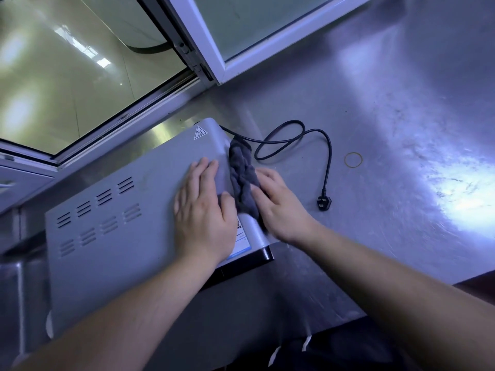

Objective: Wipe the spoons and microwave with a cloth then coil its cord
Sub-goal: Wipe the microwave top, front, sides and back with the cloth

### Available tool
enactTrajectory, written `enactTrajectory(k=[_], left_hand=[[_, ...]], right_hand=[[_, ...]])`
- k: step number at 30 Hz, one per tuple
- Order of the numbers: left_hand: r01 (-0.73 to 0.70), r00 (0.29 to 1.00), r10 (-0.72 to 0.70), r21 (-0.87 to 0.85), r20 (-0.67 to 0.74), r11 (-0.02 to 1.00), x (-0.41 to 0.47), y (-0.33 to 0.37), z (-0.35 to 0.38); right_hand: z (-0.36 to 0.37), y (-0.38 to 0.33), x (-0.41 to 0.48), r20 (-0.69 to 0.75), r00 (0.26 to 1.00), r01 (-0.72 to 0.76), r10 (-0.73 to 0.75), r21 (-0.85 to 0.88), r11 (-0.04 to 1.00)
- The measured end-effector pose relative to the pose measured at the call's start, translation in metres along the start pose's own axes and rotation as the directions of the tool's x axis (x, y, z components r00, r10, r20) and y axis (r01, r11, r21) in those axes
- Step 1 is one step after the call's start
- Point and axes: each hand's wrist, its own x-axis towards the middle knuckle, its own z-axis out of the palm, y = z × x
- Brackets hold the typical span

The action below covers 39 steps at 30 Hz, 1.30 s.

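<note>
A grey metal microwave (112, 236) stands on the steel counter (375, 129), its vented top facing me. My left hand (203, 210) lies flat on the top near the right edge, fingers straight. A dark grey cloth (242, 172) hangs bunched along the microwave's right side. My right hand (281, 207) presses on the cloth against that side, fingers fairly straight. The black cord (289, 140) runs from the microwave's back corner in a loose loop across the counter and ends in a plug (324, 202). No spoons are in view.
A thin rubber band (353, 159) lies on the counter right of the cord. An open window with a white frame (214, 44) stands behind the microwave. The counter's front edge runs at the lower right.
</note>
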Motion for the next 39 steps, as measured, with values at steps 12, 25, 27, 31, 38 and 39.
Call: enactTrajectory(k=[12,25,27,31,38,39], left_hand=[[0.014,0.999,-0.014,0.002,0.029,1.000,-0.001,0.001,-0.001],[0.010,0.999,-0.009,-0.011,0.031,1.000,-0.001,0.000,-0.001],[0.010,0.999,-0.010,-0.014,0.032,1.000,-0.002,0.000,-0.002],[0.011,1.000,-0.011,-0.010,0.029,1.000,-0.001,0.000,-0.001],[0.018,1.000,-0.017,-0.013,0.026,1.000,-0.001,0.000,-0.001],[0.018,0.999,-0.017,-0.013,0.027,1.000,-0.001,0.000,-0.001]], right_hand=[[-0.012,-0.011,0.124,0.023,1.000,-0.013,0.020,-0.260,0.965],[-0.002,0.074,0.113,0.080,0.911,-0.409,0.403,0.084,0.908],[0.002,0.084,0.107,0.077,0.900,-0.436,0.429,0.142,0.889],[0.005,0.092,0.095,0.067,0.889,-0.458,0.454,0.187,0.869],[0.005,0.102,0.048,0.098,0.855,-0.518,0.509,0.198,0.832],[0.004,0.098,0.037,0.107,0.845,-0.534,0.523,0.204,0.821]])
